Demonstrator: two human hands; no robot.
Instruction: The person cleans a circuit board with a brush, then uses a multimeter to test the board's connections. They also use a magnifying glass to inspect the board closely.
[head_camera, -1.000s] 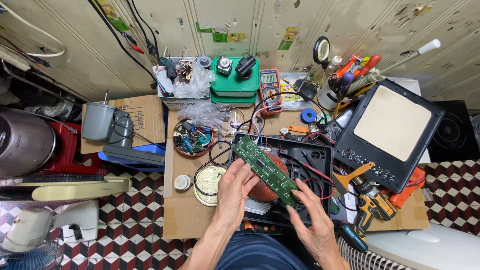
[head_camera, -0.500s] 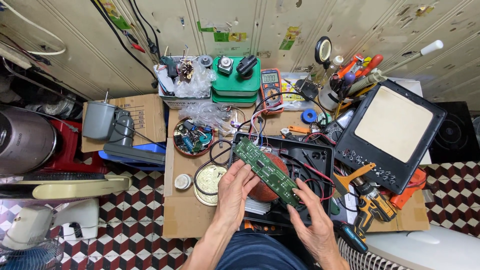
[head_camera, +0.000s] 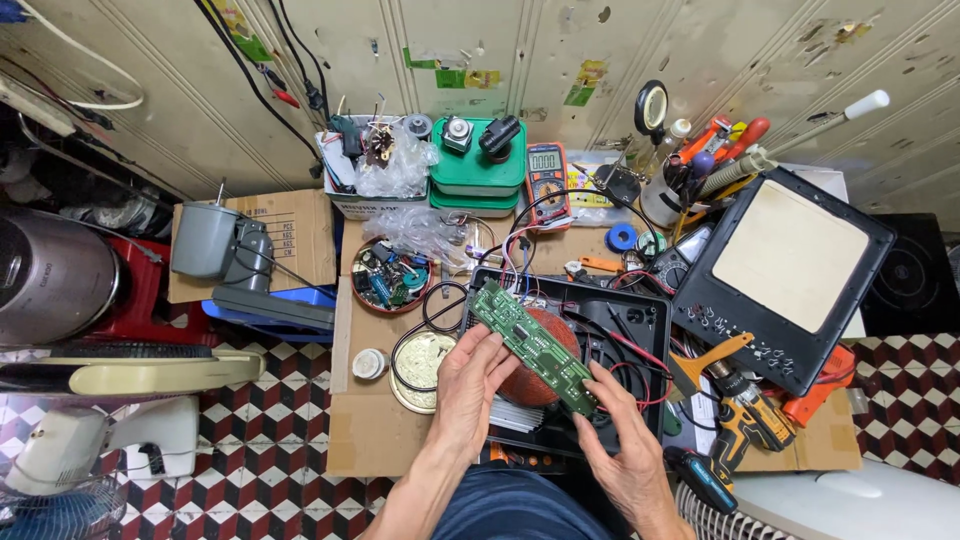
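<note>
Brown cardboard box (head_camera: 300, 235) left; orange multimeter's grey screen (head_camera: 545, 160).

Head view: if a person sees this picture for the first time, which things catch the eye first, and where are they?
First comes the long green circuit board in the middle, held slantwise between the left hand and the right hand above an opened black appliance case. To the right, a big black square panel with a pale centre leans over the tools. At the top middle, a green box stands against the wall.
</note>
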